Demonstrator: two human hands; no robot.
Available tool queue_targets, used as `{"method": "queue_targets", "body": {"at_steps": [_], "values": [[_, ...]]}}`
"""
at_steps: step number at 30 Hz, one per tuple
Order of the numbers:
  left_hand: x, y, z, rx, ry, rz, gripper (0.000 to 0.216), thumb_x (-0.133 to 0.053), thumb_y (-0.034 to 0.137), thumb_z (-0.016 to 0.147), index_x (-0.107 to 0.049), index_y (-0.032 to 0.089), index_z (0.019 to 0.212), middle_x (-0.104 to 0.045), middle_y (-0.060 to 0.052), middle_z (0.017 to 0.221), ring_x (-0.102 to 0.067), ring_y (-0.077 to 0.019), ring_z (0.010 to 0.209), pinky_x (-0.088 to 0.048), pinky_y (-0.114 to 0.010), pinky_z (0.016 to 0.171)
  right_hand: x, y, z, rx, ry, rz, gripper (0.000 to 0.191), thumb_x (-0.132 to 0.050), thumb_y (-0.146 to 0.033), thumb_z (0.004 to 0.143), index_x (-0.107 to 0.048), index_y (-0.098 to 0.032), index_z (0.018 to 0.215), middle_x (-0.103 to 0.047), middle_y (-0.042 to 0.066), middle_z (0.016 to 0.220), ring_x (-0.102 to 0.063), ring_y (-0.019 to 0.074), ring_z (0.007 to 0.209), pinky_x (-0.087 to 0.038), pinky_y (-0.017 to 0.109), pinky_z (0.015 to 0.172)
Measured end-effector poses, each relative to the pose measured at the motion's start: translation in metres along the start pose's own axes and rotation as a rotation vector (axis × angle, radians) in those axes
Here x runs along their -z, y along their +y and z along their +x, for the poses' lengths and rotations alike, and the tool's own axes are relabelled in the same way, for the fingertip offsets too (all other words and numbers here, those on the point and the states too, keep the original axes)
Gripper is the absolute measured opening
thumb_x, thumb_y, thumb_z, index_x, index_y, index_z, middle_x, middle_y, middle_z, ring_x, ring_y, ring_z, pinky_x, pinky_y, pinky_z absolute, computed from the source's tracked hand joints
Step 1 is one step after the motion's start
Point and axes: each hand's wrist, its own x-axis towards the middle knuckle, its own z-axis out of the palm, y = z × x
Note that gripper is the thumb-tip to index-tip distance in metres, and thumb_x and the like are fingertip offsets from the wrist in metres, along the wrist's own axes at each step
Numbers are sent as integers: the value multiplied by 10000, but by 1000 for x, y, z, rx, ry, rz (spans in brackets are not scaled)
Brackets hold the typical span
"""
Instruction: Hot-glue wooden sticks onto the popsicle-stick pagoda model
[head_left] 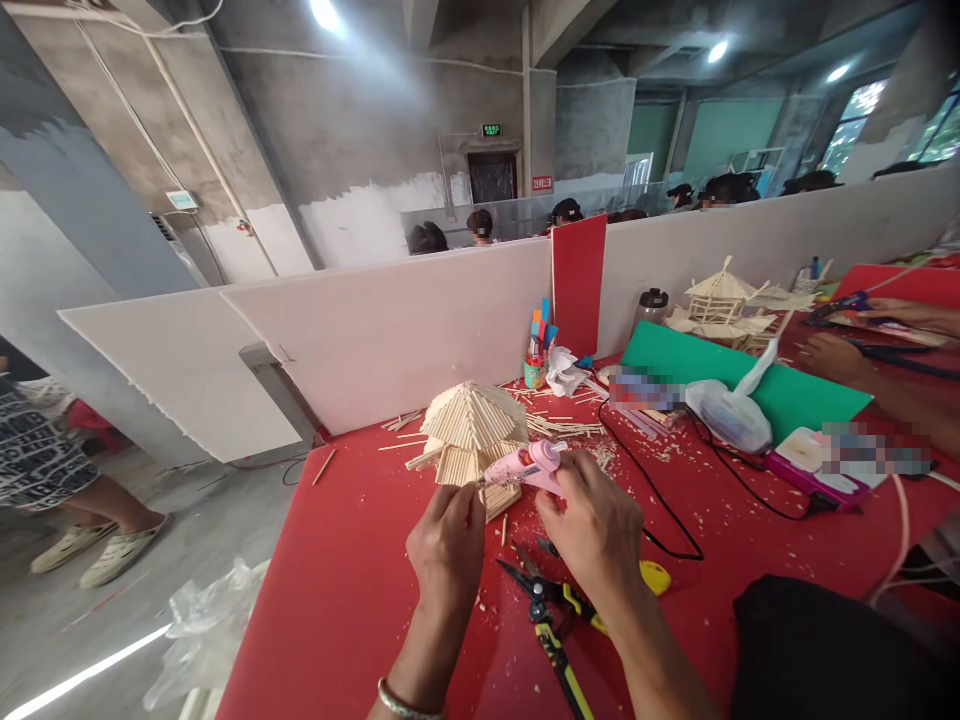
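Observation:
A small pavilion model (471,432) made of thin wooden sticks stands on the red table (352,590). My right hand (592,530) is closed around a pink glue gun (525,466), its nozzle pointing left at the model's base. My left hand (448,545) is closed in a pinch just below the nozzle, touching the model's lower edge; what it pinches is too small to make out. Black and yellow cutters (551,615) lie on the table between my wrists.
Loose sticks (562,425) and shavings litter the table. A black cord (660,500) runs right. A pen cup (536,360), a red board (577,280), a green sheet (750,385), a plastic bag (731,410) and another stick model (724,300) stand behind. A co-worker's hands (847,355) are at right. White partition (420,320) behind.

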Motion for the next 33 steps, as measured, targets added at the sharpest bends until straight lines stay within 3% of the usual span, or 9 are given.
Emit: {"method": "queue_targets", "body": {"at_steps": [17, 25, 33], "values": [[-9, 2, -5, 94, 25, -86, 125, -614, 182, 842, -712, 213, 771, -702, 31, 723, -597, -56, 533, -394, -163, 508, 2, -1, -1, -4, 41, -67, 48, -587, -160, 807, -614, -200, 805, -607, -1, 775, -497, 116, 620, -280, 276, 563], [-11, 4, -6, 53, 55, -100, 120, -615, 158, 834, -706, 205, 772, -701, 26, 729, -610, -56, 561, -421, -157, 535, 2, 0, -2, -4, 30, -86, 55, -584, -153, 806, -613, -198, 800, -596, 1, 765, -481, 115, 608, -290, 275, 572], [-7, 7, -2, 165, -45, -236, 97, -615, 163, 778, -698, 201, 811, -693, 17, 750, -600, -61, 539, -439, -157, 482, 4, 1, -2, -10, 34, -92, 48, -583, -162, 806, -610, -199, 793, -590, 0, 749, -492, 112, 606, -289, 284, 558]]}}
